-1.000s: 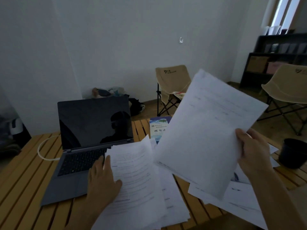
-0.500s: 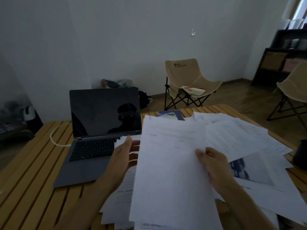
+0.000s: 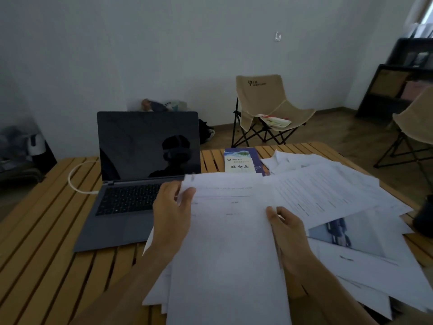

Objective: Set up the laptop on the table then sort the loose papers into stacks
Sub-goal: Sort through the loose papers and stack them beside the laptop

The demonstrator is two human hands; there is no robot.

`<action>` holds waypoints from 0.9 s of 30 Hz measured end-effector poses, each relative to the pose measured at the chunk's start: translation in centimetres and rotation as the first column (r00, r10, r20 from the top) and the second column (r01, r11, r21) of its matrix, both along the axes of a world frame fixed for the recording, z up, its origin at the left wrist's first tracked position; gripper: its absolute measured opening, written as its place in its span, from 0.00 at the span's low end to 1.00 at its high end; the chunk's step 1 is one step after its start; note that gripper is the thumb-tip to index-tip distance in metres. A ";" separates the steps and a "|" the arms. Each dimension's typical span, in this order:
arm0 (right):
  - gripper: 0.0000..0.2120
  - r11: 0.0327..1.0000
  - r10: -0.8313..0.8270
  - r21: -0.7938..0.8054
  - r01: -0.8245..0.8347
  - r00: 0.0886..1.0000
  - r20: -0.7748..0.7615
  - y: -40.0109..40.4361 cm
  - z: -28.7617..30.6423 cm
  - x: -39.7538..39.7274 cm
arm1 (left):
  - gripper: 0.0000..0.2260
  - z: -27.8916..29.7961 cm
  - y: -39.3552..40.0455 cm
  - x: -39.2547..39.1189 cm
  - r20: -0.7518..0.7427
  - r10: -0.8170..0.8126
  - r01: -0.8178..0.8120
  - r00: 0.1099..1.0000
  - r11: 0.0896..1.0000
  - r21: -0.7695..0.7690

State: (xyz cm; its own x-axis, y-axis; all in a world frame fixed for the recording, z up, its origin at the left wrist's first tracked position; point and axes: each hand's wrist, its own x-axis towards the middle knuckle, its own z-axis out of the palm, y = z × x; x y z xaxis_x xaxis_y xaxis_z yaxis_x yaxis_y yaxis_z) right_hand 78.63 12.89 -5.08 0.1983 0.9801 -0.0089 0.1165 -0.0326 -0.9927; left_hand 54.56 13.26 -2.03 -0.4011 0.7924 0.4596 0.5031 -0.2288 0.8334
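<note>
An open grey laptop (image 3: 140, 174) with a dark screen stands on the wooden slat table (image 3: 46, 231) at the left. In front of me lies a clipped white paper bundle (image 3: 225, 242) on top of a stack of sheets. My left hand (image 3: 172, 216) pinches the bundle's upper left corner, thumb on top. My right hand (image 3: 289, 228) holds its right edge, fingers curled under the sheet. Loose printed papers (image 3: 328, 195) spread in a messy heap over the table's right half.
A blue booklet (image 3: 241, 160) lies behind the papers next to the laptop. A white cable (image 3: 75, 174) loops left of the laptop. A dark cup (image 3: 424, 216) stands at the table's right edge. Two beige folding chairs (image 3: 264, 106) and a dark shelf (image 3: 398, 85) stand beyond.
My right hand brought the raised sheets down from the right onto the stack in front of me. My left hand moved from the lower stack up to the bundle's top left corner.
</note>
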 end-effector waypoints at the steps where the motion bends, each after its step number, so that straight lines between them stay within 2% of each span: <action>1: 0.16 1.000 0.002 0.003 -0.002 1.000 0.005 0.1 -0.1 0.1 | 0.04 0.1 0.2 -0.2 0.055 -0.011 0.012 0.998 1.000 -0.010; 5: 0.12 0.998 0.051 -0.038 -0.054 0.996 -0.067 0.4 -0.5 0.4 | 0.07 0.2 0.7 -0.8 0.237 -0.050 0.071 0.970 0.994 -0.080; 8: 0.12 1.000 -0.012 -0.024 0.012 1.000 -0.003 0.7 -0.6 0.7 | 0.12 0.7 1.2 -3.0 0.311 0.010 0.018 0.950 0.996 -0.085; 10: 0.12 0.997 -0.079 -0.005 0.079 0.996 0.037 0.8 -0.4 1.0 | 0.12 1.9 1.0 -4.9 0.252 0.002 0.015 0.968 0.998 -0.068; 13: 0.11 0.992 -0.121 -0.026 0.121 0.993 -0.012 1.1 0.0 1.6 | 0.13 3.7 0.2 -7.2 0.160 0.035 -0.025 0.987 0.998 -0.059; 15: 0.11 0.989 -0.141 -0.043 0.140 0.989 -0.043 1.3 0.4 2.1 | 0.14 4.0 0.0 -9.0 0.089 0.142 -0.133 0.986 0.986 -0.098; 18: 0.09 0.985 -0.165 -0.061 0.161 0.984 -0.073 1.4 0.7 2.7 | 0.26 3.8 -0.2 -10.8 -0.064 0.236 -0.245 0.970 0.945 -0.219; 19: 0.08 0.984 -0.167 -0.070 0.162 0.983 -0.079 1.4 0.8 2.7 | 0.24 4.0 -0.5 -10.4 -0.089 0.228 -0.243 0.970 0.941 -0.236; 21: 0.08 0.983 -0.175 -0.079 0.167 0.980 -0.098 1.6 0.9 3.0 | 0.15 3.6 -0.7 -9.2 -0.061 0.155 -0.165 0.986 0.957 -0.238; 24: 0.07 0.979 -0.198 -0.068 0.192 0.976 -0.091 1.7 1.1 3.5 | 0.13 2.0 -0.4 -7.9 -0.030 0.051 -0.056 0.998 0.971 -0.233; 27: 0.08 0.970 -0.240 0.040 0.238 0.970 0.034 2.0 2.0 4.5 | 0.13 0.3 0.6 -7.9 0.090 0.015 0.009 0.996 0.967 -0.255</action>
